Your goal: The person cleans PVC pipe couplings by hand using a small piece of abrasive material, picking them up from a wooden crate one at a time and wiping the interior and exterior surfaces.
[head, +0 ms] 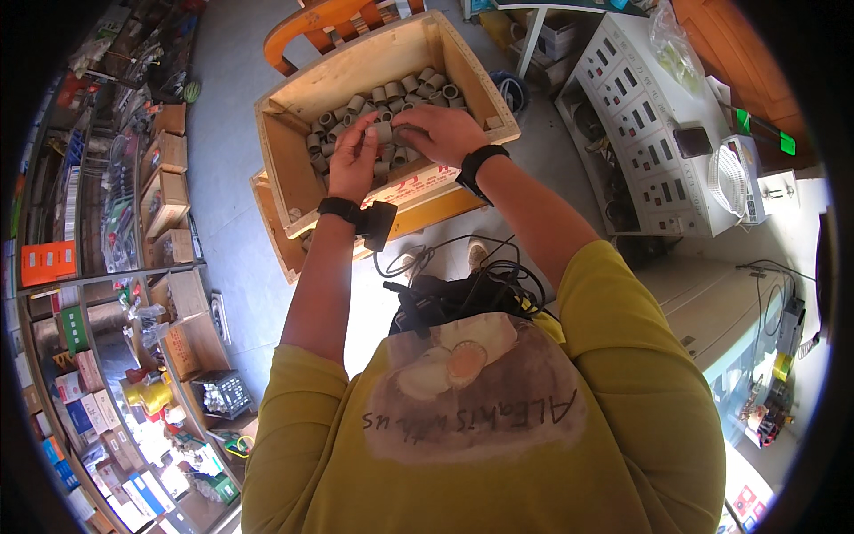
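A wooden crate (pixel 347 60) holds many short grey cylindrical rings (pixel 393 90), some upright, some on their sides. Over the crate, my left hand (pixel 353 153) has a grey ring (pixel 383 131) between thumb and fingers. From the right, my right hand (pixel 444 133) reaches to the same ring, its fingers curled close beside it; its fingertips are partly in shadow, so whether it also grips something is unclear. Black straps are on both wrists, and a small black device hangs at the left one.
Beneath the crate are another wooden box (pixel 267 213) and a yellow-orange wooden surface (pixel 440 212). A wooden chair (pixel 313 23) stands behind. Shelves with boxes line the left; a white instrument console (pixel 640 127) stands right. Black cables (pixel 467 253) loop near my waist.
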Tool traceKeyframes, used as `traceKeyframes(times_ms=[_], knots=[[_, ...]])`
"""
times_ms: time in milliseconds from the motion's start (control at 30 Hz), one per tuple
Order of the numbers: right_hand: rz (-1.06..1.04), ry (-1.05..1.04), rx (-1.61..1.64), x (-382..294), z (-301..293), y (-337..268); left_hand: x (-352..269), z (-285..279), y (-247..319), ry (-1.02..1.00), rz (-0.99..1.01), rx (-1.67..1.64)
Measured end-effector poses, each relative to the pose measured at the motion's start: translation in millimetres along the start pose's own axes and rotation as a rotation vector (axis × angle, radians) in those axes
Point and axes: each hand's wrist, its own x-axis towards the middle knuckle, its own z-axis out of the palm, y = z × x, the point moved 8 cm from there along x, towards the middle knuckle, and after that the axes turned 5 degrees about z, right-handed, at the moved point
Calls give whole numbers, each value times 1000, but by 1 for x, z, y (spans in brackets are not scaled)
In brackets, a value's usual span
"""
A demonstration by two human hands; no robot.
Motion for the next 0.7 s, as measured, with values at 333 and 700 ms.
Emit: traceKeyframes(times_ms=[333, 700], knots=[[-6, 12, 24, -1, -2, -1, 2, 0, -1, -34, 85, 44], [4, -6, 46, -1, -4, -3, 2, 2, 2, 7, -46, 85]])
